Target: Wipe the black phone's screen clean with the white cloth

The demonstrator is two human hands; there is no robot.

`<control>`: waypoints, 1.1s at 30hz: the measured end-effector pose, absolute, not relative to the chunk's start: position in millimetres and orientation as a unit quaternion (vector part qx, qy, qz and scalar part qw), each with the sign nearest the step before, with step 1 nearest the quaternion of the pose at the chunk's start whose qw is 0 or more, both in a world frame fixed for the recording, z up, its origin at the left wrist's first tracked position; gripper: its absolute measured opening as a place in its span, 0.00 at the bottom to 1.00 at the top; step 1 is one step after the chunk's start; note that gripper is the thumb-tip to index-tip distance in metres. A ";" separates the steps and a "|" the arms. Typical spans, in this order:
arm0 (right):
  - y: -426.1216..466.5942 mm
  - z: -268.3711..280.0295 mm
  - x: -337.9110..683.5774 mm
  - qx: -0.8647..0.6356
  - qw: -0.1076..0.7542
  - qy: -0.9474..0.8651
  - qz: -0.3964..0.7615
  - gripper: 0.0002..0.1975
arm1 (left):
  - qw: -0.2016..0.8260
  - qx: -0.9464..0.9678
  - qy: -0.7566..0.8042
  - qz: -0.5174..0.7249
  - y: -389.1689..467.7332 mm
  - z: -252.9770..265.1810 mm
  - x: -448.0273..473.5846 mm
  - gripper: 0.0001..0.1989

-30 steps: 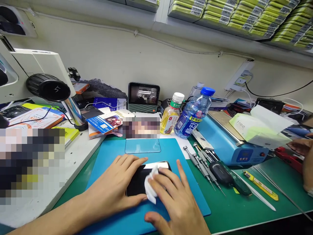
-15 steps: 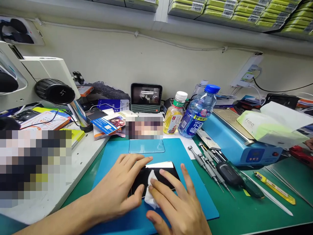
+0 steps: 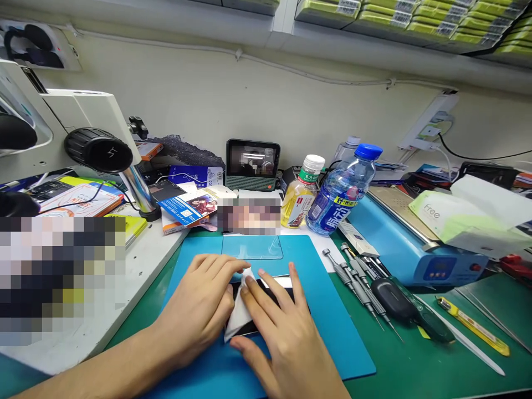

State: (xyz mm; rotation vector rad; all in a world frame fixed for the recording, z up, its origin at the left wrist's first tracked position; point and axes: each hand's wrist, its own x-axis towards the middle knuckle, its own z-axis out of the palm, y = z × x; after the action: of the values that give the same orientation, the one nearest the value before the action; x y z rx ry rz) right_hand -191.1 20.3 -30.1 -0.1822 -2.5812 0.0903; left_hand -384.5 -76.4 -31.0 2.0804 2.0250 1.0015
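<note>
Head view: a black phone-like device [image 3: 252,328] is laid flat on the blue mat [image 3: 344,343], near the mat's middle, and is partly covered by both hands. A folded white tissue [image 3: 240,316] is pressed against its upper face by the fingertips of the right hand [image 3: 285,332]. These fingers are extended and moderately spread; the thumb is held well apart, below the device's near edge. The fingers of the left hand [image 3: 208,293] are bent over the device's left end, with the index fingertip set at the tissue's far end; whether a grip is closed there cannot be told.

A clear glass panel [image 3: 251,247] is placed along the mat's far edge, separated from the hands by a narrow bare strip. Wider bare room is left between the right hand and the mat's right edge. Beyond that edge, screwdrivers [image 3: 353,280] are laid side by side on the green bench [image 3: 415,366]. The mat's left side is bordered by a narrow green strip, then by a white base [image 3: 137,277].
</note>
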 end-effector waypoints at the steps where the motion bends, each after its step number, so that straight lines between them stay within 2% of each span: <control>1: 19.2 -30.1 -193.3 -0.070 0.301 -0.949 0.053 0.17 | 0.033 0.674 0.661 0.329 -76.6 -30.8 -385.0 0.21; 3: 16.7 -29.3 -196.8 -0.070 0.354 -0.929 0.085 0.13 | 0.033 0.671 0.661 0.333 -76.7 -30.5 -385.7 0.21; 4: 15.8 -28.5 -198.1 -0.066 0.353 -0.929 0.087 0.13 | 0.035 0.672 0.660 0.334 -76.6 -30.4 -385.9 0.20; 8: 15.3 -28.3 -199.1 -0.028 0.243 -0.969 0.036 0.29 | 0.037 0.667 0.661 0.341 -76.0 -30.3 -386.5 0.19; 11: 15.0 -33.2 -197.9 0.003 0.325 -0.944 0.059 0.24 | 0.033 0.665 0.662 0.345 -76.4 -29.9 -386.4 0.19; 13: 14.7 -33.6 -197.8 0.013 0.353 -0.934 0.063 0.25 | 0.032 0.666 0.660 0.347 -77.1 -29.3 -386.3 0.19; 18: 16.3 -22.2 -199.9 -0.003 0.177 -0.984 0.032 0.35 | 0.038 0.657 0.663 0.356 -78.4 -27.5 -386.6 0.16; 19: 16.4 -22.0 -199.9 0.004 0.176 -0.984 0.034 0.34 | 0.039 0.654 0.665 0.359 -78.5 -27.3 -386.5 0.15; 22: 15.5 -27.3 -199.5 0.029 0.260 -0.963 0.057 0.24 | 0.041 0.648 0.666 0.367 -78.6 -27.4 -386.0 0.12; 24: 15.1 -29.8 -199.7 0.024 0.279 -0.958 0.067 0.21 | 0.044 0.647 0.665 0.370 -78.5 -27.8 -385.7 0.11; 28: 15.1 -23.5 -199.3 -0.015 0.183 -0.982 0.052 0.34 | 0.048 0.644 0.666 0.373 -78.6 -28.2 -385.7 0.10; 33: 15.5 -23.3 -192.9 -0.001 0.279 -0.958 0.070 0.15 | 0.055 0.643 0.667 0.371 -78.4 -28.4 -385.7 0.10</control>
State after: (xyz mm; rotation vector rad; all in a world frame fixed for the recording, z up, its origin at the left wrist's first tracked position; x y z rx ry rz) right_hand -192.9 15.5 -23.3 -0.0034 -2.5694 0.1871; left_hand -385.7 -78.4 -28.4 1.9535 2.0252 1.1279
